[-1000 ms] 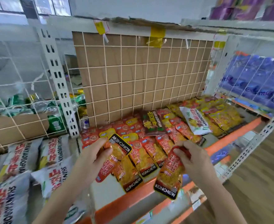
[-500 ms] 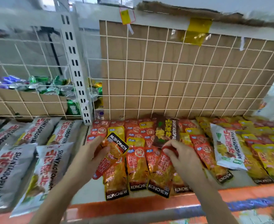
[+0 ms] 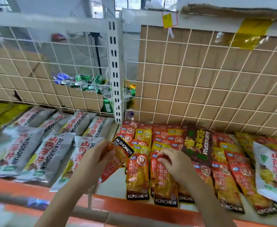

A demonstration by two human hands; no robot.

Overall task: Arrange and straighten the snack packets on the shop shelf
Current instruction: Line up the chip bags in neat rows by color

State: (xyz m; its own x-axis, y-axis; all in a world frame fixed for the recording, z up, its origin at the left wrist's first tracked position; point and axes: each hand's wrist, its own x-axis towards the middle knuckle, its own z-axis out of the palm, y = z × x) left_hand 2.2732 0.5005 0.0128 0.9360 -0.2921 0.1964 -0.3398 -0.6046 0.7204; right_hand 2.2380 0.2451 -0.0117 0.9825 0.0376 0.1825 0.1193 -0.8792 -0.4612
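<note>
Along the front edge of the shelf (image 3: 114, 203), my right hand (image 3: 175, 163) pinches a KONCHEW packet (image 3: 165, 185) in its row; my left hand (image 3: 92, 161) grips an upside-down packet (image 3: 120, 153) I should flip before laying alongside.

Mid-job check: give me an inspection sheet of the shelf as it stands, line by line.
Surface: shelf, pale deck with an orange front lip, mostly covered in packets.
Job's things: red snack packets in rough rows, some skewed; upside-down packet lifted at the left end; front packet overhanging the lip.
Clutter: brown packet lying across the red rows; white packet overlapping them at far right; grey packets to the left.
Grippers: left hand grips the upside-down packet; right hand pinches the front packet's top.
Cables: nothing seen.
Surroundings: wire grid backed by cardboard; drink cans behind it; slotted upright.
</note>
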